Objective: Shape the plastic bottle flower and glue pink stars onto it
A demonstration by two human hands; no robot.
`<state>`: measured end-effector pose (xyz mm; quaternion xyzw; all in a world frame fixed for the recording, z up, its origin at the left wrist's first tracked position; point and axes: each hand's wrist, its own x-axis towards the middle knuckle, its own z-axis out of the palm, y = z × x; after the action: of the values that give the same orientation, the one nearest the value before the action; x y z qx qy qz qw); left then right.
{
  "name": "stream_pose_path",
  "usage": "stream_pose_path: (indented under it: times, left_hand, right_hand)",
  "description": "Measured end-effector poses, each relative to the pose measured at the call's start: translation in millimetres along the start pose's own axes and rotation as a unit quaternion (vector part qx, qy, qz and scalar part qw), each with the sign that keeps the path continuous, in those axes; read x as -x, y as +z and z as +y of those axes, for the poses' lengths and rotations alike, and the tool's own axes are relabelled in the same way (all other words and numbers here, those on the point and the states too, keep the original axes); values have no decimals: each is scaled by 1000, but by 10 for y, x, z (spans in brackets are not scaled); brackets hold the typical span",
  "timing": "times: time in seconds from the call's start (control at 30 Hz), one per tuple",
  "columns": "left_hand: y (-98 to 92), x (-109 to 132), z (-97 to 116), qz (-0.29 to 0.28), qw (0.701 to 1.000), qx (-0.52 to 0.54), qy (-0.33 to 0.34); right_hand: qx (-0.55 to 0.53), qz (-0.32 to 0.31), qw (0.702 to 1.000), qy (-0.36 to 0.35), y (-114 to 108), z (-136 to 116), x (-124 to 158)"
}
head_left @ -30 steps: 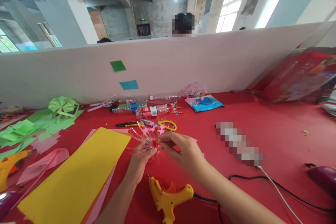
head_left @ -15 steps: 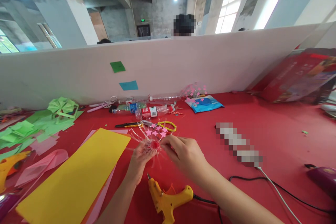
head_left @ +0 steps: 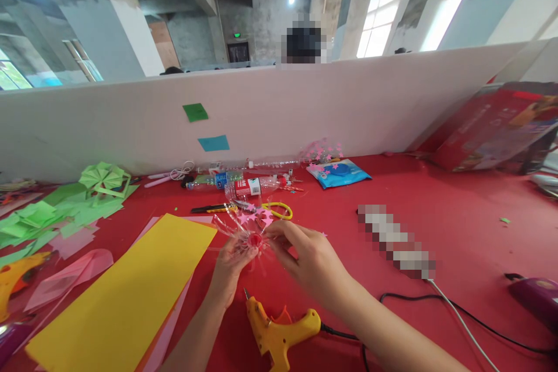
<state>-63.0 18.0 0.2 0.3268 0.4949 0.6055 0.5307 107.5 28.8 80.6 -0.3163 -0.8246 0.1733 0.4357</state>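
Between my hands is a clear plastic bottle top cut into thin splayed strips [head_left: 255, 240], with a red neck at its middle. Pink paper stars [head_left: 260, 216] sit on its far strips. My left hand [head_left: 232, 253] is closed around the near left side of this piece. The fingers of my right hand [head_left: 300, 247] pinch at its right side, close to the red neck; whether a strip or a star is in them is too small to tell. Just below lies a yellow glue gun [head_left: 279, 328], its nozzle pointing up and left.
Yellow paper sheets [head_left: 126, 296] lie at the left, beside green paper pieces [head_left: 65, 209]. Behind are scissors [head_left: 279, 209], a cutter [head_left: 213, 208], plastic bottles [head_left: 248, 187] and a blue packet [head_left: 340, 173]. A blurred-out strip [head_left: 394, 241] with cables is at right. A white partition [head_left: 261, 110] closes off the back.
The cut bottle piece has tilted and shifted slightly left in my hands. A pink star edge now shows on the right, beyond my right hand. The glue gun stays put.
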Motion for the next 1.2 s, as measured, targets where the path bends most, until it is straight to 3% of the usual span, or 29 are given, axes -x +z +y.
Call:
stream_pose_path:
  times: [0.37,0.57,0.8,0.93,1.03,1.2]
  left_hand:
    - [1,1,-4,-12,1000,-4,22]
    - [62,44,47,-2,1000,-21,17]
    - [63,60,32,-14,999,-36,37]
    - [71,52,34,15,999,-14,39]
    - [58,36,39,-4,999,-2,49]
    - [12,2,29,9,998,-6,59]
  right_hand:
    - [70,41,995,-59,-212,-105,-42]
    - [40,-4,995,-95,-71,-114,-7]
    - [156,4,984,-85,16,-117,14]
    - [124,-17,989,-83,-35,-141,7]
    - [95,-48,992,-74,-62,-153,11]
    - [129,-103,984,-71,-25,-133,38]
